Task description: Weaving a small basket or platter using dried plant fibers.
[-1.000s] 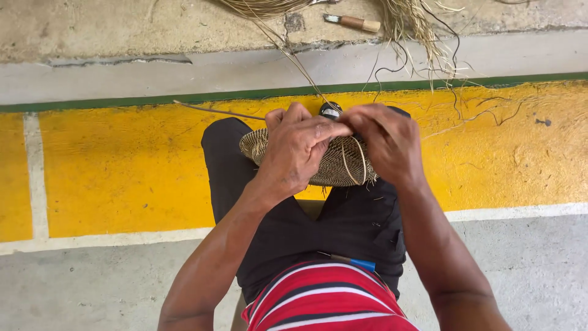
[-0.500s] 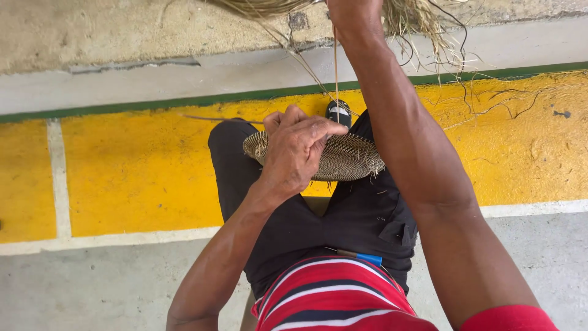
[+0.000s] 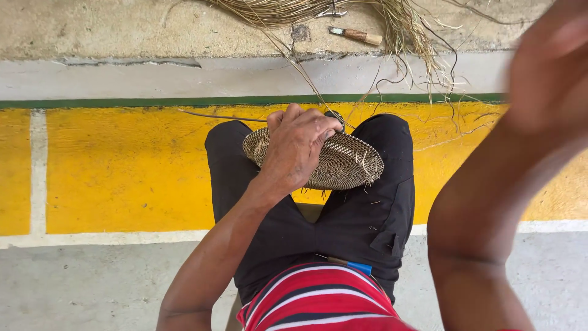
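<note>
- Yellow painted concrete floor (image 3: pixel 122 178) lies under my knees, with a green stripe (image 3: pixel 122 102) and a grey step behind it.
- On my lap, across both thighs in black trousers (image 3: pixel 367 214), rests the woven basket base (image 3: pixel 343 162), a flat oval disc of coiled fibre.
- My left hand (image 3: pixel 297 150) lies on top of its left half, fingers curled over the far rim, so it is closed on the disc and holds it steady.
- My right hand (image 3: pixel 551 55) is raised high at the right edge of the view and very blurred; I cannot tell if it is open or closed, or if it holds a strand.
- One thin strand (image 3: pixel 300 67) goes from the far rim of the disc up toward the bundle of loose straw (image 3: pixel 343 12) on the step.
- As I judge it, many coils are already woven tight, so the flat bottom is well advanced.
- Short loose ends stick out at the right rim and below, so trimming is left.
- No side walls rise yet; I think most of the work is still ahead.
- Near the straw lies a small tool with wooden handle (image 3: pixel 358 35), well apart from both hands.
</note>
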